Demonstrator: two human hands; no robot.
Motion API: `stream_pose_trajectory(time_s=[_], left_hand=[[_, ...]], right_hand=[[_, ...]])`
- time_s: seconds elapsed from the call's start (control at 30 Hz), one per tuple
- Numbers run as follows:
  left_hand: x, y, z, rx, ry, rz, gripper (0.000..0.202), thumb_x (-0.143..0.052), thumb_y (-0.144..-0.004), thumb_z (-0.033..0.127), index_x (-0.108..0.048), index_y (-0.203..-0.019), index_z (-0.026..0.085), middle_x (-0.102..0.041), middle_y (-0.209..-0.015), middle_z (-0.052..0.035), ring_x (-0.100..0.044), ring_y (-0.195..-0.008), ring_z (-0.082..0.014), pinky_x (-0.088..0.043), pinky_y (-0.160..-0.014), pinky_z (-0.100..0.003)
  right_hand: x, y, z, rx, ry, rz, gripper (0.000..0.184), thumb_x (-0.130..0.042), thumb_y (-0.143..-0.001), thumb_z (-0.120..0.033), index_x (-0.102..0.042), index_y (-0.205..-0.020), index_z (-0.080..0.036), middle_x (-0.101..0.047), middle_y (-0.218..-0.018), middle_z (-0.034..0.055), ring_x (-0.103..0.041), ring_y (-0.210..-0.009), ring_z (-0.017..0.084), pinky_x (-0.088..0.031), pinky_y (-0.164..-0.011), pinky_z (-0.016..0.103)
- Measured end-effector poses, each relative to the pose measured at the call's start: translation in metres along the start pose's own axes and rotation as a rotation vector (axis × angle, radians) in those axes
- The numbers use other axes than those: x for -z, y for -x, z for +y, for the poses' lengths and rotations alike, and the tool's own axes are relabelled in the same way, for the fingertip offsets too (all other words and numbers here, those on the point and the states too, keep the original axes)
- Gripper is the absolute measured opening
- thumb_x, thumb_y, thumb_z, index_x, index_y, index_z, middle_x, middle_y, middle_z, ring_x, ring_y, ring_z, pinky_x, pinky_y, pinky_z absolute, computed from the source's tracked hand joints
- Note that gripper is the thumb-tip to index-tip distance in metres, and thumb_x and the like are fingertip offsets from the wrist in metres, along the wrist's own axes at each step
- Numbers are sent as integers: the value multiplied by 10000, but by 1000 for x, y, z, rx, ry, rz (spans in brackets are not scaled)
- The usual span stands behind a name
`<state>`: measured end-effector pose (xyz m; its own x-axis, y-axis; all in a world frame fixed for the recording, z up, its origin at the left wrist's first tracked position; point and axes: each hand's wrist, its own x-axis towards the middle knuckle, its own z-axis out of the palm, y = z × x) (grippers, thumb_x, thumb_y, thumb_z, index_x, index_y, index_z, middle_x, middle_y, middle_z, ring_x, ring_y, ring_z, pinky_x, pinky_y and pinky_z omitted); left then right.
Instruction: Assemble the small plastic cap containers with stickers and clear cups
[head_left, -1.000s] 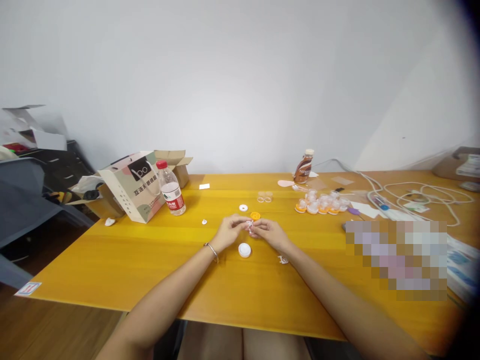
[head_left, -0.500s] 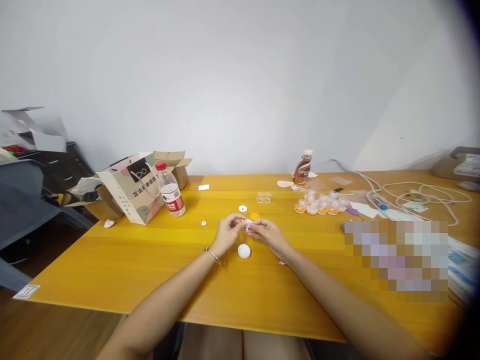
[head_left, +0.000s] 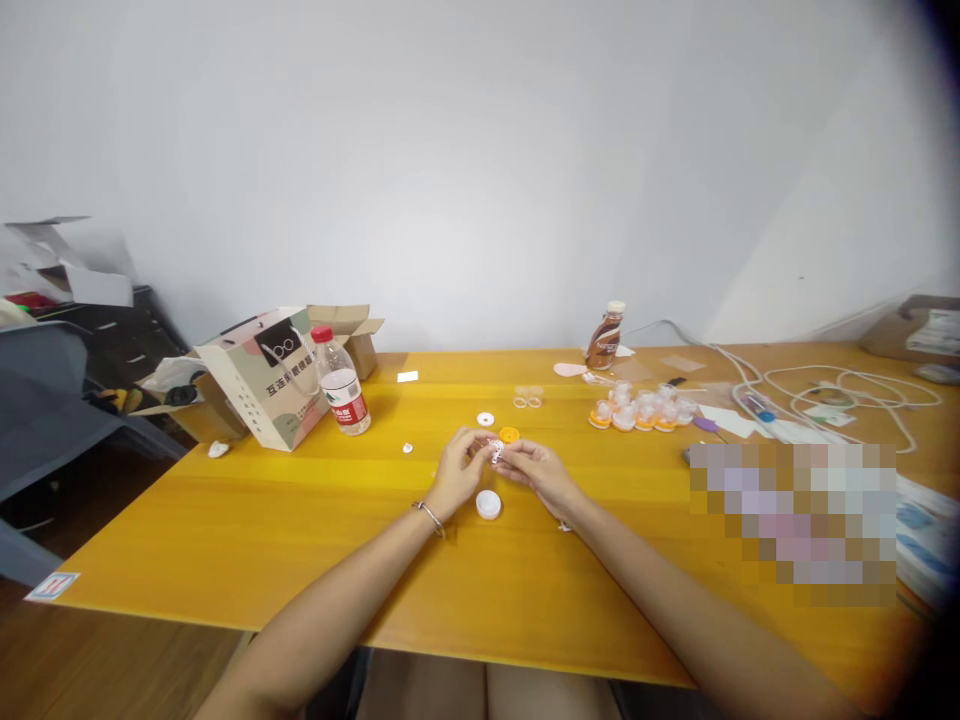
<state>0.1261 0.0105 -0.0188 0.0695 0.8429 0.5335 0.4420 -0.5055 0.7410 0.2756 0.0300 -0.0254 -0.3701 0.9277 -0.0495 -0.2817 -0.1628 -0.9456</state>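
My left hand (head_left: 459,473) and my right hand (head_left: 537,471) meet over the middle of the yellow table (head_left: 300,520), fingers pinched together on a small white and pink piece (head_left: 496,452) held between them. A white round cap (head_left: 488,505) lies on the table just below the hands. An orange disc (head_left: 509,435) and a white ring (head_left: 485,419) lie just beyond them. A silver bracelet (head_left: 429,516) is on my left wrist.
A printed paper bag (head_left: 264,380), a water bottle (head_left: 340,392) and a cardboard box (head_left: 352,335) stand at the back left. A brown drink bottle (head_left: 606,338), a cluster of clear and orange capsules (head_left: 639,408) and white cables (head_left: 840,390) lie at the back right.
Both hands have stayed together on the small piece, shifting it slightly; my right forearm now covers the small item that lay beside it.
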Motion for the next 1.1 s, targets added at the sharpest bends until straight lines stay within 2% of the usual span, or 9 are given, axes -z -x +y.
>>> stream_pose_trajectory(time_s=[0.17,0.27,0.4,0.63,0.9,1.1], left_hand=[[9,-2,2,-131,-139,-147,204,-487,-804,245,-614,-953,190,-582,-826,-46,-550,-766,-135,-442,-745,-261],[11,-2,0,-157,-206,-175,208,-494,-802,268,-612,-955,192,-604,-828,-44,-563,-749,-134,-453,-723,-257],[13,-1,-3,-159,-229,-154,190,-498,-798,273,-618,-914,183,-620,-791,-39,-573,-709,-127,-464,-690,-248],[11,0,-5,-154,-108,-100,185,-530,-771,297,-620,-891,188,-646,-811,-39,-586,-711,-125,-481,-708,-261],[6,-1,3,-97,-52,30,165,-542,-763,288,-626,-833,164,-616,-770,-42,-553,-707,-128,-457,-672,-250],[4,0,0,-62,-20,42,146,-553,-754,274,-614,-821,159,-627,-782,-37,-554,-714,-126,-439,-666,-243]], right_hand=[[-2,2,1,19,50,40,227,-718,-550,-318,-578,-641,-164,-653,-701,-7,-616,-644,96,-504,-745,261],[-2,1,2,25,80,42,245,-724,-530,-326,-576,-630,-160,-651,-682,-8,-617,-643,104,-505,-733,267],[-2,0,3,18,91,55,232,-723,-534,-312,-585,-634,-154,-651,-675,-4,-618,-648,102,-502,-735,255],[-1,1,1,-3,73,72,228,-721,-549,-319,-587,-639,-158,-662,-715,17,-630,-681,120,-509,-745,266],[-2,1,0,23,13,18,216,-716,-561,-311,-601,-678,-170,-661,-743,2,-623,-696,107,-500,-765,256],[-2,1,0,17,-2,-5,204,-703,-584,-297,-596,-701,-170,-659,-747,-4,-615,-693,92,-488,-767,244]])
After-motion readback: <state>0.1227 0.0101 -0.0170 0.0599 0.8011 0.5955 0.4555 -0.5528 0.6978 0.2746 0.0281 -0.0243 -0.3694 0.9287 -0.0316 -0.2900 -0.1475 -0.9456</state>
